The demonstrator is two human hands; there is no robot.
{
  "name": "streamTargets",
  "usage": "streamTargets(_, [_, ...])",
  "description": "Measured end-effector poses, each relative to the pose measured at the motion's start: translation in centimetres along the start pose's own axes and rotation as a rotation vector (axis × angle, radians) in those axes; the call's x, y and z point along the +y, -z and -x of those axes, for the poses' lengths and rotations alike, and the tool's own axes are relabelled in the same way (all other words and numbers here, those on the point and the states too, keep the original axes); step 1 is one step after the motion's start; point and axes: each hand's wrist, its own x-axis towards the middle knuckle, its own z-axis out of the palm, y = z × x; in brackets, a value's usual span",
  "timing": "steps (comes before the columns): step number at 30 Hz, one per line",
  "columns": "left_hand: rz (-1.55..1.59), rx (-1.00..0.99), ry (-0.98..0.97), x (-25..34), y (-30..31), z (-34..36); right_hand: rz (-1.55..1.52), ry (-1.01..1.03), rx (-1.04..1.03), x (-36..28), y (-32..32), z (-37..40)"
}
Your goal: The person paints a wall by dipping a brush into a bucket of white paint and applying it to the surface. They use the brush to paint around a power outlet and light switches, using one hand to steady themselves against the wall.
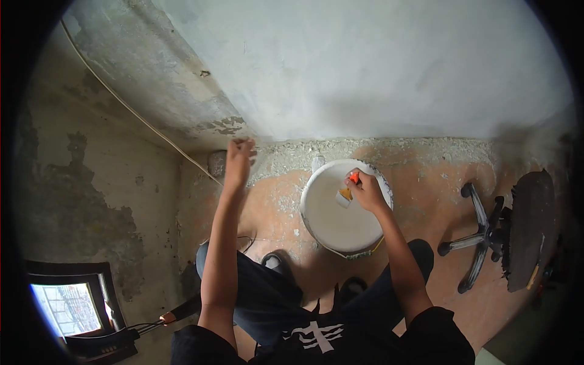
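My right hand (367, 190) grips a brush with an orange handle (353, 177); its paint-covered head (344, 198) dips into a large bucket (380, 179) of white paint on the floor. My left hand (239, 153) is stretched forward, fingers curled, resting against the base of the white wall (365, 67) near the corner. It holds nothing that I can see. My legs in dark trousers and my feet are below the bucket.
A swivel chair base (477, 237) with a dark seat (528, 228) lies tipped over at the right. A thin cable (140, 118) runs down the worn left wall. A window (64, 307) sits at the lower left. The tiled floor (438, 182) is dusty and paint-spattered.
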Motion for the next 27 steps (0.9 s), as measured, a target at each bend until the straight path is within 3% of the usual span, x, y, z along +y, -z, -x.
streamTargets(1, [-0.122,-0.097,0.042,-0.3,-0.6,0.6,-0.001,0.013,0.000,0.4,-0.1,0.1])
streamTargets(3, [-0.400,-0.336,-0.133,-1.3,-1.8,0.6,0.010,0.049,0.026,0.8,-0.2,-0.1])
streamTargets(6, [-0.500,-0.692,-0.210,-3.1,-3.7,-0.5,0.022,-0.007,0.054,1.1,-0.3,0.2])
streamTargets(7, [-0.494,-0.716,-0.204,-3.9,-4.4,-0.8,0.025,-0.066,0.039,1.1,-0.4,0.4])
streamTargets(10, [-0.897,-0.943,-0.014,-4.9,-6.7,-1.5,0.029,-0.057,0.070,1.8,-0.9,0.9])
streamTargets(14, [-1.211,-1.139,-0.085,-7.8,-9.6,-2.5,0.086,0.051,0.125,2.9,-2.2,0.7])
streamTargets(21, [-1.132,-0.947,-0.182,-8.3,-8.5,-2.7,0.126,-0.107,-0.056,2.2,-3.2,0.2])
streamTargets(27, [-1.170,-0.897,-0.121,-7.5,-8.1,-3.2,0.143,-0.188,-0.150,2.7,-4.1,-0.7])
